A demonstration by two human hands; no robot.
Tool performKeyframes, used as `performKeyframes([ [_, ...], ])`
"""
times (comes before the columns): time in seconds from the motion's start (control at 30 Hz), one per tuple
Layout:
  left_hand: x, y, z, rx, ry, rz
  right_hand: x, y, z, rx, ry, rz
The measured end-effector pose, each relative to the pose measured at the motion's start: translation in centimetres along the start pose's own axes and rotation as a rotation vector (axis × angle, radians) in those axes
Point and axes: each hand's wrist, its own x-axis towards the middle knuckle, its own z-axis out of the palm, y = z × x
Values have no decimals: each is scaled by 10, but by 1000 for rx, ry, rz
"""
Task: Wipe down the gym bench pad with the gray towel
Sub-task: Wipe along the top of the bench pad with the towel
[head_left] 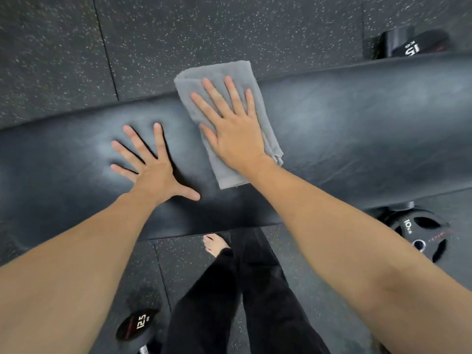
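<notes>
A long black gym bench pad point(357, 129) runs across the view from left to right. A folded gray towel point(224, 172) lies across its middle, its far end hanging past the pad's back edge. My right hand point(229, 123) presses flat on the towel, fingers spread and pointing away from me. To the left of the towel, my left hand point(150, 162) rests palm down on the bare pad with its fingers splayed, a small gap between its thumb and the towel.
Speckled black rubber floor tiles point(178, 34) surround the bench. A 10 kg weight plate point(421, 236) lies by the bench's near right side. A 12.5 kg dumbbell point(136, 325) sits near my legs. Another dumbbell point(411, 44) lies beyond the bench at far right.
</notes>
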Motion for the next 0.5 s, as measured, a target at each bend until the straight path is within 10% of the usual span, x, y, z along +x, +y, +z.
performKeyframes([
  [0.23,-10,2,2,28,84,25,-28,105,-30,-5,-59,215],
  [0.5,-23,-1,11,-41,203,24,-96,52,-4,-52,-2,234],
])
